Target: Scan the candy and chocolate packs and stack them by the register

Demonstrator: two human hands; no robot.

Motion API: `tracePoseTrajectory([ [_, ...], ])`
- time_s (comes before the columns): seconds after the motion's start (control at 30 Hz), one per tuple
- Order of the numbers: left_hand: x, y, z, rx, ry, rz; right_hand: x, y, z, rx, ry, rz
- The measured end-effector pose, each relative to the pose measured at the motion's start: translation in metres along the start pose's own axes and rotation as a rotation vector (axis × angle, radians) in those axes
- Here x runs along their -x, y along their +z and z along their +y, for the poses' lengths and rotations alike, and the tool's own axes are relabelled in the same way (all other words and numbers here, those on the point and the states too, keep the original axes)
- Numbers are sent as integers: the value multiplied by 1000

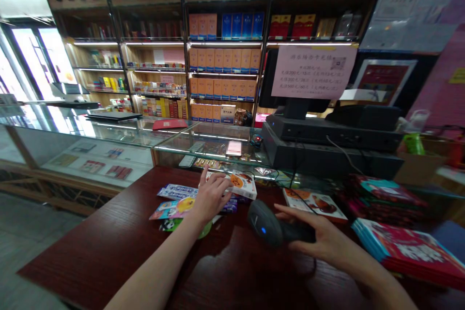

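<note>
My left hand (214, 194) grips the left end of a white box (244, 184) with an orange design, its index finger raised. The box rests over several flat packets: blue-and-white ones (176, 191), a colourful one with a yellow figure (178, 207) and a green one (172, 224). My hand and wrist hide part of this pile. In my right hand (319, 232) is a black barcode scanner (267, 223) with a blue light, held by its handle just above the dark wooden counter (119, 247). A second white box with a brown food picture (315, 204) lies behind my right hand.
On the right are stacked red packs (417, 252) and dark red packages (385, 198). A monitor (301, 77) with a paper sign stands on black cash-register equipment (330, 145). Behind the counter runs a glass display case (218, 135), with a red flat item (169, 124) on top.
</note>
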State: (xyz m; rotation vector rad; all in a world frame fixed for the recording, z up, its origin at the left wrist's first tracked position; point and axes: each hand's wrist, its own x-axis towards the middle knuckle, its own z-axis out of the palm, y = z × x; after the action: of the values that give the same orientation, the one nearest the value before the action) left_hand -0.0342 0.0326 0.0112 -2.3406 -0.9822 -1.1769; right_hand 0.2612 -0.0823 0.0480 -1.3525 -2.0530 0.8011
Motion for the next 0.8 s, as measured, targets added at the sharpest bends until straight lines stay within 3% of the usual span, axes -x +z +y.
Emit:
tracePoseTrajectory([
  [0.27, 0, 0, -1, -12, 3, -3, 8, -12, 3, 17, 30, 48],
  [0.8, 0, 0, -1, -3, 4, 3, 8, -12, 1, 27, 20, 49],
])
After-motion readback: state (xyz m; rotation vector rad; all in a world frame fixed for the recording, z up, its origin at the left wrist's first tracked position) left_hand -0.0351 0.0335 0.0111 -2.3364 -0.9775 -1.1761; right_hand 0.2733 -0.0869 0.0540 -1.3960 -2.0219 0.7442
